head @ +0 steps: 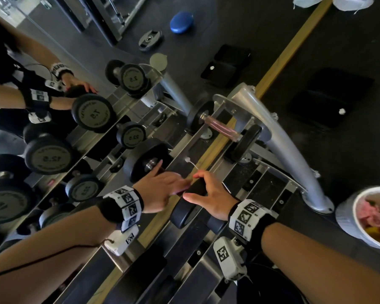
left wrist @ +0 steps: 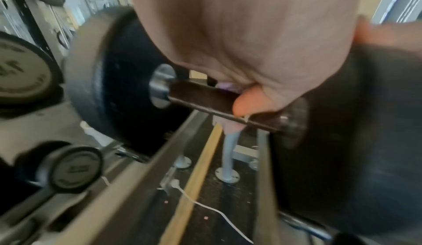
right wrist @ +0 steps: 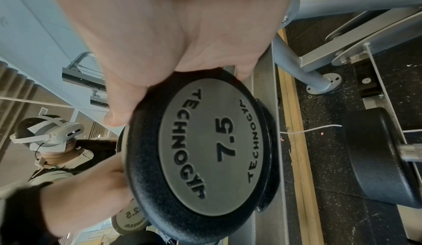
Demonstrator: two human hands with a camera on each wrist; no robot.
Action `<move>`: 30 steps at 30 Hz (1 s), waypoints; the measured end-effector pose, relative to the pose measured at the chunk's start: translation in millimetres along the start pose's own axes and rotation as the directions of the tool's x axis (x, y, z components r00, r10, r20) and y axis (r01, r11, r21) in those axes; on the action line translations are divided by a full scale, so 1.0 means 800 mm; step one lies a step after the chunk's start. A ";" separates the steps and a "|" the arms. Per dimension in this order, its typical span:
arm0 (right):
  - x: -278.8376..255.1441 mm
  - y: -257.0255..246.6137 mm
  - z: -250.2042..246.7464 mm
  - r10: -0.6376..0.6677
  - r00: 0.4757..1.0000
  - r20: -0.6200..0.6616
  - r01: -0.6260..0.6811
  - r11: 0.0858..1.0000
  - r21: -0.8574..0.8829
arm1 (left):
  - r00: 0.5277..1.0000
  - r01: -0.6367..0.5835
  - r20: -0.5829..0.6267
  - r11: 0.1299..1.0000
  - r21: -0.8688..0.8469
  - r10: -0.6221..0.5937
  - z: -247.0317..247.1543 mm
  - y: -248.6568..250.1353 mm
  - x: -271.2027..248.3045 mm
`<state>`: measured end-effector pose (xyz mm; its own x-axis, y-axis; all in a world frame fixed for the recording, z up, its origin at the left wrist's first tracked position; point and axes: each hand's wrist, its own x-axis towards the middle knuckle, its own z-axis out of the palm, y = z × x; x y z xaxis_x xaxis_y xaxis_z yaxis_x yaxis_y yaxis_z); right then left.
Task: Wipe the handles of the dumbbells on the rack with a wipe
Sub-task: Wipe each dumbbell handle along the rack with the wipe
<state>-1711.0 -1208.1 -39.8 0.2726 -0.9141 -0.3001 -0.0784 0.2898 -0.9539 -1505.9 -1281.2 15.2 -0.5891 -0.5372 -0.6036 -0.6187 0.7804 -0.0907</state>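
From the head view: right hand (head: 208, 194) clamped over the near black end of a dumbbell (head: 184, 212) lying on the steel rack (head: 283, 137), thumb one side, fingers the other. Left hand (head: 162, 186) curled round the handle just beside it, a sliver of pink wipe (head: 180, 191) under the fingers.

At the left wrist: fingers (left wrist: 245, 104) wrapped on the dark, smooth bar (left wrist: 205, 99); wipe (left wrist: 224, 86) barely peeking out, blurred. Round rubber end (left wrist: 118, 79) and shiny collar beyond.

At the right wrist: palm gripping the rim of the pebbled black disc, grey plate (right wrist: 205, 147) stamped 7.5.
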 end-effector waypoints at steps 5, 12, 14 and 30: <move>0.000 0.000 -0.002 0.026 0.999 0.033 -0.025 1.000 -0.013 | 0.993 0.120 0.007 0.993 0.005 -0.120 -0.014 -0.032 -0.007; 0.002 0.003 0.002 -0.010 1.000 0.002 0.010 1.000 0.021 | 1.000 0.008 -0.012 0.978 -0.208 -0.010 0.003 -0.001 -0.002; 0.002 0.004 0.001 -0.007 1.000 0.005 0.006 1.000 0.023 | 1.000 0.014 -0.002 0.981 -0.193 -0.015 0.001 -0.013 0.001; -0.001 0.008 0.000 -0.020 0.999 0.027 0.020 1.000 0.008 | 0.994 0.100 -0.028 0.986 -0.136 -0.105 -0.004 -0.034 0.018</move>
<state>-1711.9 -1205.7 -45.8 0.2996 -0.9120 -0.2803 -0.0655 0.2735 -0.9596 -1499.0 -1311.5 11.7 -0.5353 -0.6250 -0.5682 -0.7395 0.6718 -0.0424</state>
